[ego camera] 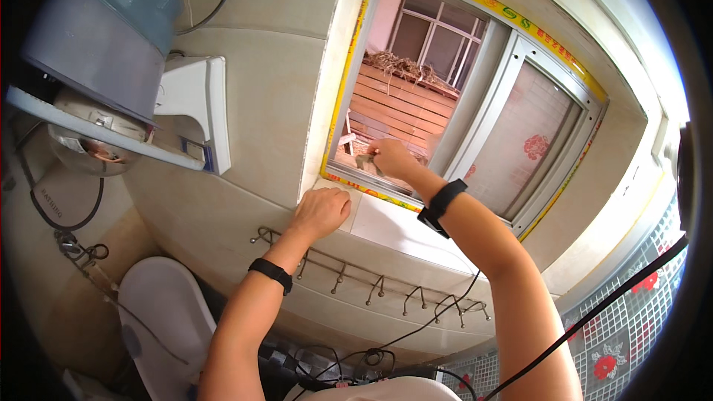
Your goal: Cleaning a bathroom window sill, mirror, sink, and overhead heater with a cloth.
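Note:
My right hand [394,160] is raised at the lower part of the window pane [445,117], its fingers curled around a small greyish-green cloth [367,165]. My left hand [324,211] rests in a loose fist on the left end of the tiled window sill [384,223], near the corner of the window frame [341,128]. Nothing shows in the left hand. Both wrists wear black bands. At the right stands a frosted sliding sash [529,139] with red flower prints.
Below the sill a metal hook rack [340,273] is fixed to the wall. At left are a water heater [111,22], a white plastic bracket [214,106] and a pale basin [161,301]. Black cables [423,326] run below, beside a flowered curtain [607,345].

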Demonstrator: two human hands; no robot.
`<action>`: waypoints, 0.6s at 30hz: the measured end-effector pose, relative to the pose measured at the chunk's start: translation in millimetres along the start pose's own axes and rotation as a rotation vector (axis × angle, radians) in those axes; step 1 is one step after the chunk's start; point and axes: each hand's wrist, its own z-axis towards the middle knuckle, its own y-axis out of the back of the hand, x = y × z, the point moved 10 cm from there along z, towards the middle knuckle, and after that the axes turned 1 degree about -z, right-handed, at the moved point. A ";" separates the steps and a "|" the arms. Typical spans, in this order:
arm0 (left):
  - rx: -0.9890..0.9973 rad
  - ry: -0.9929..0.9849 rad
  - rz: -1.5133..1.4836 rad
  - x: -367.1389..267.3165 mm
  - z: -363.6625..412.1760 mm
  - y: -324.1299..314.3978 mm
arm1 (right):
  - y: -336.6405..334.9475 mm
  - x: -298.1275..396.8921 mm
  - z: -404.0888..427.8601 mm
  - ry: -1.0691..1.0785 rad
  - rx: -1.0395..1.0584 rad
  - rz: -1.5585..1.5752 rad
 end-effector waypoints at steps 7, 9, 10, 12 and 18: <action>0.013 -0.040 0.007 -5.5 1.1 -9.5 | -65.8 33.0 39.3 0.039 0.096 0.041; 0.007 -0.040 -0.001 -4.6 -0.3 -9.0 | -73.7 27.5 42.8 0.008 0.116 0.016; -0.007 -0.050 0.018 -5.5 -0.7 -6.9 | -77.4 31.2 44.6 0.073 0.182 0.008; -0.026 -0.073 0.040 -6.0 -1.1 -3.0 | -82.0 38.2 46.0 0.182 0.276 -0.029; 0.000 -0.092 0.040 -4.7 -1.0 -8.9 | -78.4 33.1 36.2 0.134 0.306 -0.130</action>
